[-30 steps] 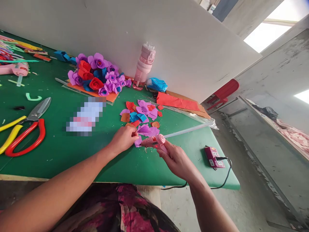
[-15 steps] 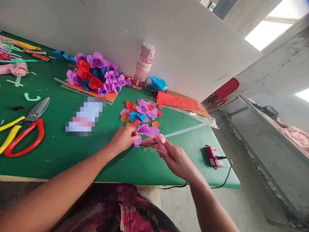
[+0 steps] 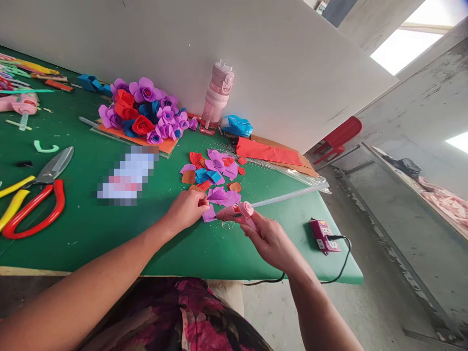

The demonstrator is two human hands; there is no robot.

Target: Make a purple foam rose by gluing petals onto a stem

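My right hand (image 3: 268, 239) is wrapped round the handle of a pink glue gun (image 3: 236, 213), a long clear glue stick (image 3: 288, 195) sticking out of its back. The gun's nozzle points left, beside a small purple petal (image 3: 209, 213). My left hand (image 3: 188, 207) is closed in a pinch just left of that petal; what its fingertips hold is too small to make out. Beyond both hands lie loose purple petals (image 3: 224, 196), with blue, red and brown pieces (image 3: 201, 175) behind them on the green table (image 3: 175, 253).
Finished paper flowers (image 3: 142, 126) lie at the back left, a pink bottle (image 3: 216, 97) beside them. Red-handled shears (image 3: 58, 204) and a second pink gun (image 3: 24, 103) are at the left. Red paper (image 3: 268, 151) lies behind the petals, a power socket box (image 3: 324, 236) at the right.
The glue gun in my right hand has moved slightly right, away from the small purple petal. My left hand stays pinched in nearly the same place.
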